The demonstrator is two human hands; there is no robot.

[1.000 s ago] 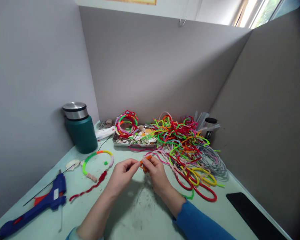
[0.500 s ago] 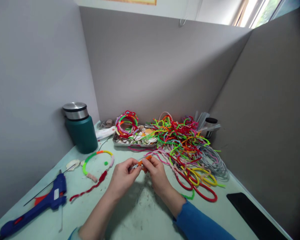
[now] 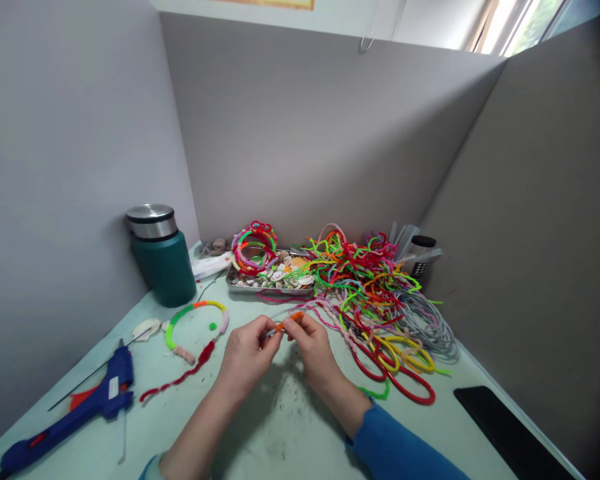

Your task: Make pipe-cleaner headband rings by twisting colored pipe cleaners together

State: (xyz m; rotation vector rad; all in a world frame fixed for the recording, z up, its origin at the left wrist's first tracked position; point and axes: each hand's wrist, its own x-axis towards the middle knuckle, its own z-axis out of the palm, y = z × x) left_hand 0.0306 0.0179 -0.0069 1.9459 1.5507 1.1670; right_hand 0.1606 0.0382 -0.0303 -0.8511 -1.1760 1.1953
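Note:
Over the middle of the table my left hand pinches a thin grey wire between thumb and fingers. Close beside it, my right hand grips an orange pipe cleaner, which is wrapped round the wire; its lower part is hidden by the fingers. To the left lies a wire ring covered in green, orange, yellow, lilac and pale pink pipe cleaner sections. A twisted red pipe cleaner trails from the ring's wire towards the front. A small green pompom-like piece lies inside the ring.
A blue glue gun lies at left, near a green flask. Behind my hands are a metal tray of shells with finished rings and a tangled pipe cleaner pile. Red-handled scissors, grey wire coils and a black phone-like slab lie right.
The orange pipe cleaner's loose part, seen below the fingers before, no longer shows there. My right fingers have shifted slightly around it; both hands stay in the same place.

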